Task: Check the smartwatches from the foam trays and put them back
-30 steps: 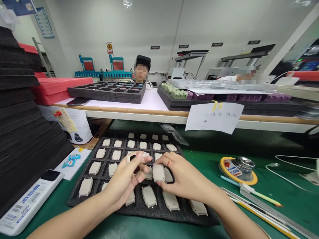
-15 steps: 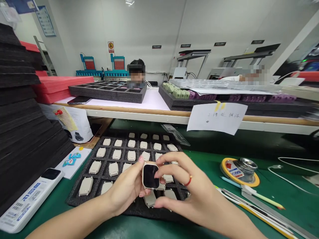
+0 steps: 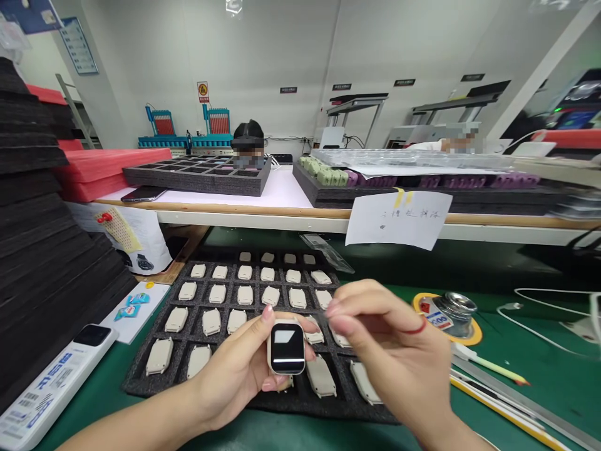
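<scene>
A cream-cased smartwatch body (image 3: 287,347) with a dark, glossy, reflecting screen faces me, held by its edges in the fingers of my left hand (image 3: 235,369). To its right, my right hand (image 3: 394,351) is raised away from the watch, thumb and fingertips drawn together in a pinch. Whatever may be between those fingertips is too small to make out. Beneath both hands lies a black foam tray (image 3: 141,383), its compartments holding several cream watch bodies (image 3: 158,356) laid with their screens hidden.
A tall stack of black foam (image 3: 32,207) and a white labelled device (image 3: 56,382) stand at left. Right are a tape roll (image 3: 446,316), a pencil-like stick (image 3: 498,366) and a metal ruler (image 3: 526,388). A shelf edge (image 3: 263,219) crosses behind; a co-worker (image 3: 248,141) is beyond.
My right hand has moved off the watch screen to the right, its fingers closing into a pinch. The watch is tilted more upright in my left hand, and its screen now shows a bright reflection.
</scene>
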`<act>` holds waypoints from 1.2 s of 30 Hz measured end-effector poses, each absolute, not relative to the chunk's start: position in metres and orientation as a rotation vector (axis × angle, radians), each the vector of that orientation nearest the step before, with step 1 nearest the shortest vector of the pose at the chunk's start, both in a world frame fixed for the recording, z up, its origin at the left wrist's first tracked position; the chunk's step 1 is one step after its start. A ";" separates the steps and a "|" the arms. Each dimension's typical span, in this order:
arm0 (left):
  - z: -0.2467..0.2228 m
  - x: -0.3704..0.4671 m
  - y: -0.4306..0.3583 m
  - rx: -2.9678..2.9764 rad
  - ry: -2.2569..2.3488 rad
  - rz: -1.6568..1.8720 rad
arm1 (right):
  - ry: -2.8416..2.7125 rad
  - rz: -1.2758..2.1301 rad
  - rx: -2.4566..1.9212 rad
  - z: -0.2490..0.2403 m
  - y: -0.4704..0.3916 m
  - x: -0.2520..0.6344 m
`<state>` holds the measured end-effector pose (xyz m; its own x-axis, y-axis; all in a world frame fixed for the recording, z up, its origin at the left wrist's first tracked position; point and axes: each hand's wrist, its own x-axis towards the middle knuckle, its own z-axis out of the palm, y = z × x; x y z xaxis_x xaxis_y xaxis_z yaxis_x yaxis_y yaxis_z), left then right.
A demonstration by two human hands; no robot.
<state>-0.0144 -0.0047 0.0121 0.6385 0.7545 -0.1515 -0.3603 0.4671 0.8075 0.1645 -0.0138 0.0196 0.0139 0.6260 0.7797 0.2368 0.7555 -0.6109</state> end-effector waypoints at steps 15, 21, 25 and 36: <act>0.014 -0.016 -0.007 0.802 0.476 0.740 | -1.988 -0.042 -0.530 0.030 -0.020 0.183; 0.012 -0.016 -0.007 0.784 0.484 0.763 | -2.193 -0.067 -0.455 0.035 -0.027 0.175; 0.008 -0.016 -0.008 0.814 0.478 0.788 | -2.163 -0.152 -0.478 0.030 -0.028 0.166; 0.001 -0.011 -0.003 0.808 0.579 0.854 | -2.092 0.258 -0.762 0.018 -0.017 0.161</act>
<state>-0.0109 -0.0025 0.0012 0.5400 0.8318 -0.1287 -0.4270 0.4025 0.8098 0.1605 -0.0167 0.0185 -0.4343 0.6047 0.6677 0.4245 0.7911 -0.4404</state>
